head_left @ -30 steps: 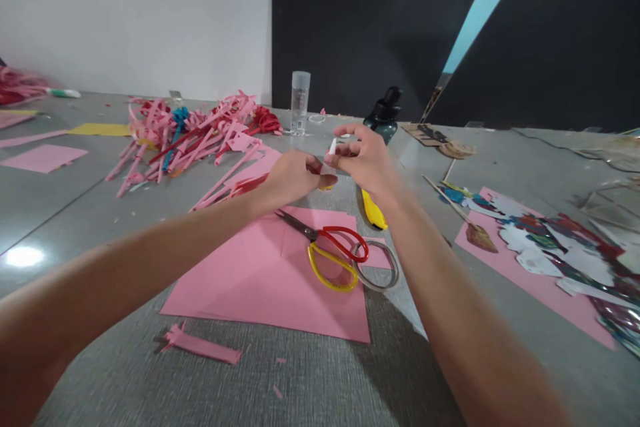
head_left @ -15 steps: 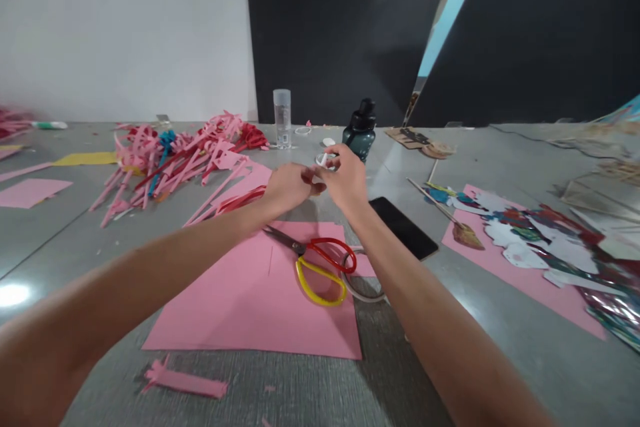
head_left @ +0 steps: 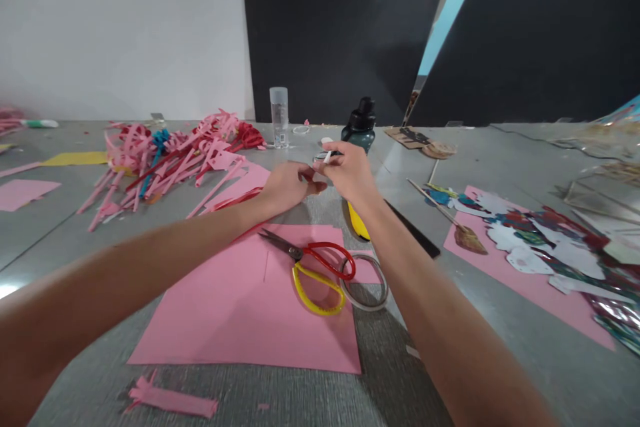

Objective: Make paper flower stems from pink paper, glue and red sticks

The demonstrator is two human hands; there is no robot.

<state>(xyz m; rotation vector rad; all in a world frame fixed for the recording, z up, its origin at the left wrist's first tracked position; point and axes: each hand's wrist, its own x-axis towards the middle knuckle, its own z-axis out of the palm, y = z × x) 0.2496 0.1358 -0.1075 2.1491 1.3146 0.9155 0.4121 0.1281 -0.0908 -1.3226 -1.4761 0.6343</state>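
My right hand (head_left: 351, 170) has its fingers closed on a small white stick-like piece (head_left: 327, 157). Close beside it, my left hand (head_left: 291, 185) is curled with thumb and fingers toward the right fingertips; whatever lies between them is too small to make out. Both hands are above the far edge of a pink paper sheet (head_left: 220, 320). On that sheet rest scissors (head_left: 296, 255) with one red and one yellow handle loop, blades slightly apart. A roll of tape (head_left: 383, 290) lies against the sheet's right side. Red strips (head_left: 240, 201) show behind my left wrist.
A pile of pink paper flowers (head_left: 165, 160) fills the back left. A clear bottle (head_left: 280, 120) and a dark bottle (head_left: 361, 125) stand behind my hands. Partly under my right forearm are a yellow object (head_left: 357, 223) and a dark flat slab (head_left: 415, 232). Cutouts (head_left: 530, 233) lie at right.
My hands stay close together, fingers shifting slightly. The white piece now tilts more to the right. The yellow object and more of the tape roll have come into sight by my right forearm.
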